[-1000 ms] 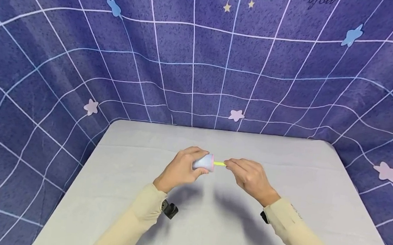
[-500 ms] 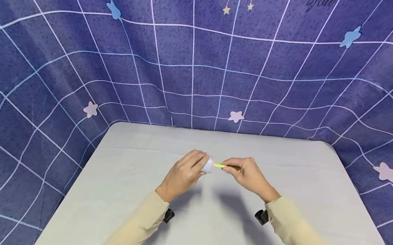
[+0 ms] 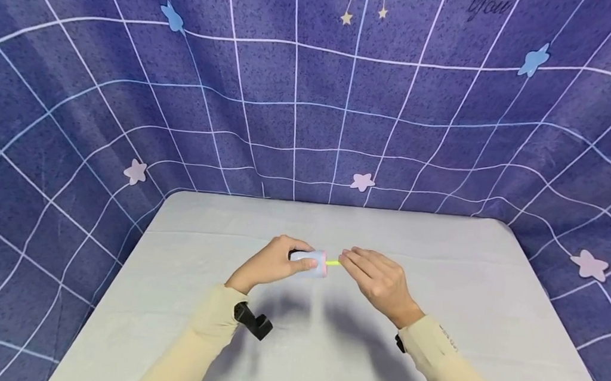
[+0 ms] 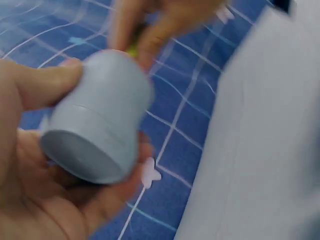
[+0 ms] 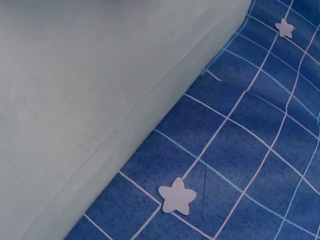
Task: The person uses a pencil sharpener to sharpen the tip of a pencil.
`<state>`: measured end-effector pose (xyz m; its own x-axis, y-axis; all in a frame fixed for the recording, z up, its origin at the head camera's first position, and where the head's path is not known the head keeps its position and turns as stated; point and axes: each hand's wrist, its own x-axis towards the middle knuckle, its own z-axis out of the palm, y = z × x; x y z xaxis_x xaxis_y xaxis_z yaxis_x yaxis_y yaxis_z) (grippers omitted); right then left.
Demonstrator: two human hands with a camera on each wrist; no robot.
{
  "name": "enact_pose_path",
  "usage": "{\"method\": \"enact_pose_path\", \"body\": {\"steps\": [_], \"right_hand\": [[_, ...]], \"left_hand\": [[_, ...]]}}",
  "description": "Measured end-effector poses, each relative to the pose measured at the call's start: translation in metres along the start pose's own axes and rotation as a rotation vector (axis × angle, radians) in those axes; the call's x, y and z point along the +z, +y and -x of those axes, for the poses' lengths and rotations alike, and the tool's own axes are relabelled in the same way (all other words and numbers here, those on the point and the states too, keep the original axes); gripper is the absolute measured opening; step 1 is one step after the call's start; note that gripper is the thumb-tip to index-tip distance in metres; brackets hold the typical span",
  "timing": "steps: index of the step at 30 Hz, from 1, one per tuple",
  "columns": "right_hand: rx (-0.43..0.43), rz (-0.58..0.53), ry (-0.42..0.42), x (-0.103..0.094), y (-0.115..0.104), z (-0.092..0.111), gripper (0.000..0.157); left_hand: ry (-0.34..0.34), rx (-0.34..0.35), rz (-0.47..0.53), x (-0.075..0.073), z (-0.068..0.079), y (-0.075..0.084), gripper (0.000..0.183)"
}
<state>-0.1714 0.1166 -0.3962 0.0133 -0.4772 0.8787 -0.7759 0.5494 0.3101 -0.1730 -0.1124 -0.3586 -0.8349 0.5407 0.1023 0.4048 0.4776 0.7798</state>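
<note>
My left hand [image 3: 271, 264] grips a pale blue, waisted cylinder [image 3: 308, 264] with a pink rim at its right end, held level above the table. In the left wrist view the cylinder [image 4: 102, 97] shows a seam round its body and a recessed base; thumb and fingers wrap its sides. A thin yellow-green stick [image 3: 334, 263] runs from the pink end to my right hand [image 3: 379, 282], whose fingers pinch its other end. How far the stick reaches inside is hidden. Neither hand appears in the right wrist view.
A white-covered table [image 3: 430, 242] with rounded far corners lies beneath both hands. Blue-purple cloth [image 3: 311, 119] with grid lines and stars hangs behind it and at the sides. Black wrist cameras [image 3: 253, 321] sit at the cuffs.
Both hands have turned at the wrist back and forth. The left thumb is again across the cylinder's near side, and the right hand again shows its back. The pair has shifted slightly left and toward me.
</note>
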Motion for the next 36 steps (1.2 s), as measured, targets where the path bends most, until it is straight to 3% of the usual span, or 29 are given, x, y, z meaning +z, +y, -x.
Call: {"method": "enact_pose_path", "body": {"steps": [4, 7, 10, 13, 18, 20, 21, 23, 25, 30, 33, 36], "right_hand": [[-0.049, -0.056, -0.037, -0.001, -0.003, 0.001, 0.019], [-0.017, -0.120, -0.129, -0.003, -0.003, 0.004, 0.024], [0.065, -0.212, -0.260, -0.004, -0.003, 0.006, 0.026], [0.249, -0.404, -0.420, -0.006, -0.004, 0.005, 0.015], [0.798, -0.890, -0.722, -0.011, 0.004, 0.001, 0.012], [0.934, -0.996, -0.800, -0.012, 0.009, 0.001, 0.012], [0.959, -1.028, -0.811, -0.011, 0.011, 0.002, 0.011], [0.923, -0.994, -0.810, -0.011, 0.011, 0.004, 0.010], [0.823, -0.864, -0.757, -0.010, 0.008, 0.007, 0.010], [0.490, -0.390, -0.469, -0.008, -0.005, 0.013, 0.018], [0.353, -0.246, -0.313, -0.007, -0.010, 0.015, 0.017], [0.278, -0.177, -0.205, -0.006, -0.013, 0.016, 0.024]], "left_hand": [[-0.075, -0.026, 0.087, -0.001, 0.003, -0.002, 0.027], [-0.038, -0.022, 0.060, 0.003, 0.004, -0.003, 0.030], [0.044, 0.005, -0.013, 0.011, 0.007, -0.004, 0.029], [0.135, 0.115, -0.193, 0.022, 0.010, -0.006, 0.034], [0.304, 0.409, -0.530, 0.040, 0.015, -0.010, 0.045], [0.344, 0.489, -0.599, 0.044, 0.017, -0.011, 0.046], [0.352, 0.512, -0.626, 0.046, 0.018, -0.012, 0.046], [0.353, 0.519, -0.653, 0.047, 0.018, -0.012, 0.047], [0.340, 0.484, -0.632, 0.047, 0.017, -0.013, 0.047], [0.284, 0.314, -0.465, 0.037, 0.012, -0.007, 0.045], [0.242, 0.213, -0.344, 0.029, 0.011, -0.003, 0.042], [0.193, 0.126, -0.247, 0.022, 0.009, 0.000, 0.037]]}}
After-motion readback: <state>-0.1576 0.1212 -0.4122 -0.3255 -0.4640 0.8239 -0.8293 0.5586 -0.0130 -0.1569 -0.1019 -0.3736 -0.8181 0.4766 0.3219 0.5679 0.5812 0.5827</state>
